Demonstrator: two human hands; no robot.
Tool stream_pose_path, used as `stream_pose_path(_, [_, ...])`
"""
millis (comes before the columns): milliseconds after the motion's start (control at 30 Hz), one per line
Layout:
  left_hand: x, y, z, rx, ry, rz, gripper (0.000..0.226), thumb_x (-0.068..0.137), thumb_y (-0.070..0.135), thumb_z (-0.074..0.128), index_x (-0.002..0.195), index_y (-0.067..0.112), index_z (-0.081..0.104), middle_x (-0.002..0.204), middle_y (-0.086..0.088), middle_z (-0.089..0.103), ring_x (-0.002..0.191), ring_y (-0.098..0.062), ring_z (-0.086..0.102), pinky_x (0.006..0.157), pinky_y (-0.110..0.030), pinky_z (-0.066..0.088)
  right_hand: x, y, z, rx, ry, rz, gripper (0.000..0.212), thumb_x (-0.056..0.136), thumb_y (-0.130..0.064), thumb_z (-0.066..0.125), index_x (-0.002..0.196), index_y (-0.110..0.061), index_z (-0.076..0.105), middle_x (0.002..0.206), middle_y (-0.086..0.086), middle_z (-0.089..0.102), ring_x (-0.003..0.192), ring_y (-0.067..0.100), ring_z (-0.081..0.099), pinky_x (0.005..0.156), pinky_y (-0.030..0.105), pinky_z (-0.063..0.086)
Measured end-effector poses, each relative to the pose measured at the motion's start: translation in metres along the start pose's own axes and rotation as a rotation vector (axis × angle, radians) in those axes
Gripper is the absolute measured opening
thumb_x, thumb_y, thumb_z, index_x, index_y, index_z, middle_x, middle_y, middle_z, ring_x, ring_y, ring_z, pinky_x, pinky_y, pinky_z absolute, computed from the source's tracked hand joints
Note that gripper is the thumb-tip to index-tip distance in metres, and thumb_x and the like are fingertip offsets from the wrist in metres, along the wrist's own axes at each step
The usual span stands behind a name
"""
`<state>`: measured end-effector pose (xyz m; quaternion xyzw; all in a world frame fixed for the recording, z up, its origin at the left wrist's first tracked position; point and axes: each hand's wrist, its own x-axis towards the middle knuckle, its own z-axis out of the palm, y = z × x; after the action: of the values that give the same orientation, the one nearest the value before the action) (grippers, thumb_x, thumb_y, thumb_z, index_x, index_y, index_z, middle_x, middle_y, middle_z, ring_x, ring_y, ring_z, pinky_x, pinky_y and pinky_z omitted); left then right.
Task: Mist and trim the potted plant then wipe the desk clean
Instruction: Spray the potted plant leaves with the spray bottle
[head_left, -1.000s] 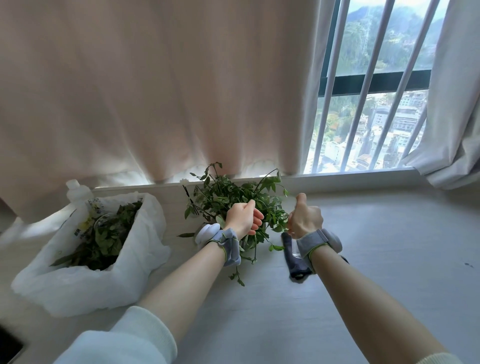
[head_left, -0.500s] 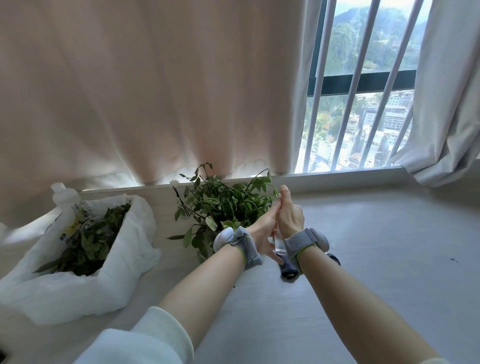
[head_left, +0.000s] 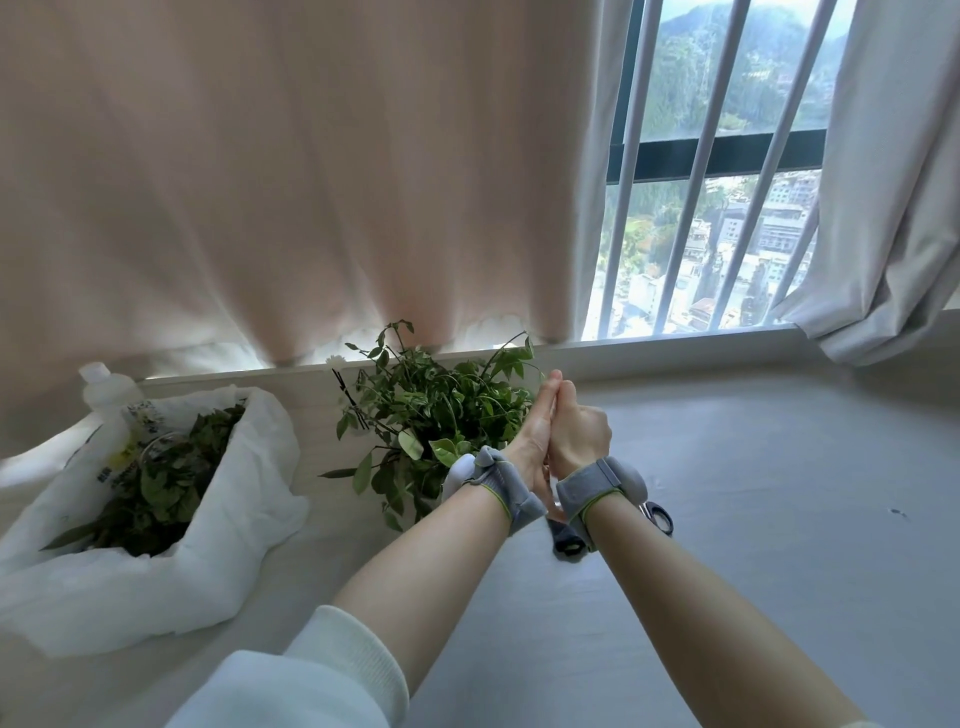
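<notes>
The potted plant (head_left: 441, 410), a low bush of green leaves, stands on the pale desk (head_left: 769, 499) near the sill. Both hands meet just to its right. My right hand (head_left: 579, 434) is curled in a fist with the thumb up, and its inside is hidden. My left hand (head_left: 535, 436) lies flat against it with straight fingers along the thumb. Dark blue scissors (head_left: 567, 541) show below my wrists with their handles spread. Whether they lie on the desk or are held I cannot tell.
A white plastic bag (head_left: 234, 499) with cut leaves (head_left: 166, 483) sits at the left. A white bottle (head_left: 106, 387) stands behind it. A pink curtain (head_left: 311, 182) hangs along the sill, with a barred window (head_left: 701, 234) at the right.
My left hand let go of the plant's leaves, opened and moved right against my right fist. The view shifted slightly to the right.
</notes>
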<state>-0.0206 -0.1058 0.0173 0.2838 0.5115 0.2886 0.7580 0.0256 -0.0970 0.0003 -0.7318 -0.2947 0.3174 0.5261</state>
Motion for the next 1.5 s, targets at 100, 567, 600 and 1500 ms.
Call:
stream_pose_path(100, [-0.001, 0.001, -0.001, 0.045, 0.007, 0.020, 0.064, 0.074, 0.074, 0.054, 0.084, 0.012, 0.062, 0.080, -0.009, 0.062, 0.077, -0.021, 0.060, 0.069, -0.029, 0.050, 0.002, 0.003, -0.001, -0.004, 0.002, -0.023, 0.059, 0.093, -0.045, 0.042, 0.051, -0.006, 0.054, 0.057, 0.010, 0.055, 0.060, 0.028, 0.052, 0.059, 0.034, 0.039])
stream_pose_path(567, [-0.008, -0.002, -0.013, -0.042, 0.068, -0.091, 0.071, 0.067, 0.086, 0.045, 0.085, 0.019, 0.060, 0.093, -0.005, 0.054, 0.090, -0.022, 0.055, 0.064, -0.034, 0.043, 0.003, 0.007, 0.003, 0.091, -0.240, 0.084, 0.056, 0.082, -0.053, 0.054, 0.048, -0.009, 0.053, 0.052, 0.007, 0.056, 0.054, 0.025, 0.053, 0.061, 0.035, 0.045])
stream_pose_path(600, [-0.009, -0.003, -0.013, -0.042, 0.071, -0.088, 0.073, 0.068, 0.086, 0.044, 0.090, 0.019, 0.062, 0.097, -0.005, 0.056, 0.096, -0.023, 0.055, 0.065, -0.036, 0.043, 0.002, 0.006, 0.004, 0.077, -0.241, 0.073, 0.055, 0.084, -0.050, 0.052, 0.048, -0.009, 0.052, 0.052, 0.007, 0.056, 0.055, 0.025, 0.052, 0.061, 0.036, 0.045])
stream_pose_path(1500, [-0.029, 0.025, -0.026, 0.027, 0.087, -0.021, 0.089, 0.060, 0.091, 0.043, 0.107, 0.019, 0.066, 0.109, -0.005, 0.062, 0.098, -0.023, 0.060, 0.077, -0.042, 0.049, -0.005, -0.024, 0.025, 0.174, -0.229, -0.052, 0.054, 0.087, -0.045, 0.050, 0.045, -0.011, 0.047, 0.048, 0.004, 0.050, 0.056, 0.023, 0.050, 0.063, 0.036, 0.043])
